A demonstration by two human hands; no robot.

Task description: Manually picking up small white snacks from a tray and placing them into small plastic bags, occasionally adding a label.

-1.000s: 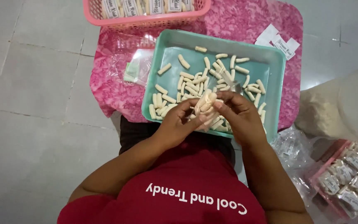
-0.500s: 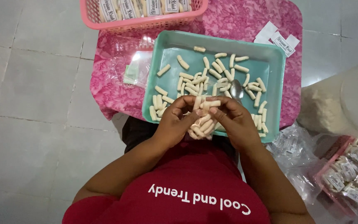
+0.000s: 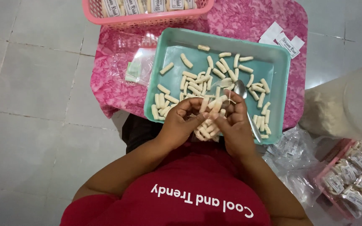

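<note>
Hands meet over the near edge of a teal tray (image 3: 170, 54), which rests on a pink patterned cloth (image 3: 248, 21) spread on a tiled floor (image 3: 34, 83). Between them sits a small bundle of pale snack sticks (image 3: 208, 115), short finger-shaped pieces. The left hand (image 3: 181, 123) has its fingers curled around the bundle from its side, and the right hand (image 3: 235, 125) closes on it from the other, thumb and fingertips pinching the upper sticks. Most sticks in the bundle have their long axis running from the near edge of the tray toward the far edge, upper ends tilted slightly to the right; a few lower ones in the palms lie at mixed angles. Loose sticks (image 3: 197, 79) are scattered across the tray bottom, pointing every way, thickest toward the near-left corner and along the right wall. A metal spoon (image 3: 244, 100) lies in the tray just beside the right hand, bowl toward the middle, handle running to the near-right corner. Clear plastic bags (image 3: 137, 62) lie on the cloth by the tray's left wall. A pink basket (image 3: 147, 19) of packed bags stands at the cloth's far edge, and paper labels (image 3: 283, 39) lie near its far-right corner. Off the cloth to the right lie more clear bags (image 3: 294, 155) and another basket of filled packets (image 3: 352, 175).
</note>
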